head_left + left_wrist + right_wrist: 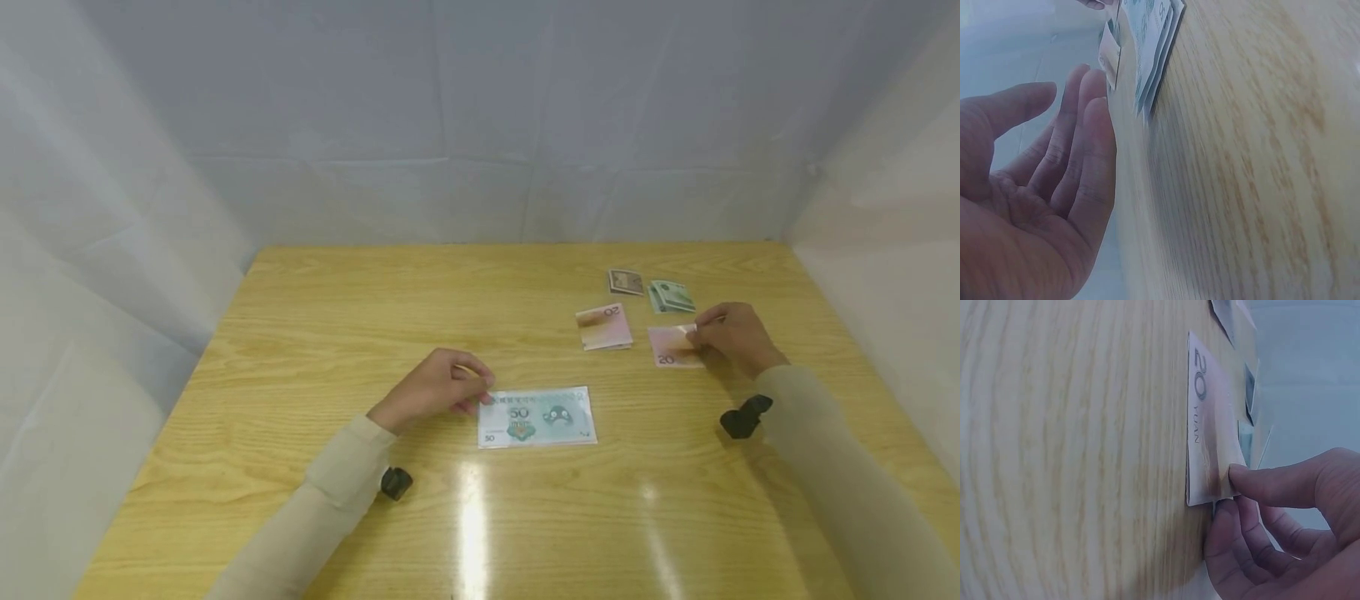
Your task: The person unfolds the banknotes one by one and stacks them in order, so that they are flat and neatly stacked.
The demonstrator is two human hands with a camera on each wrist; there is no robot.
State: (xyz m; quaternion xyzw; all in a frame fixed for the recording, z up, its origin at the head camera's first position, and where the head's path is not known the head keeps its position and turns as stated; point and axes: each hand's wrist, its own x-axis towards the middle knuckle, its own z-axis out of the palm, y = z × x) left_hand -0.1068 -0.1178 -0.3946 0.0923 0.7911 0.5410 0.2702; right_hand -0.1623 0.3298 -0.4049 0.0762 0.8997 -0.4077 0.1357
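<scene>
Pinched note (670,347), corner behind fingers (712,314)

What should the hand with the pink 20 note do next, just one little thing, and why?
Probably the right hand should rest the pink 20 note flat on the table and let go. It pinches one end of that note, and another pink 20 note and some green money lie close by, so this seems a fair spot.
</scene>
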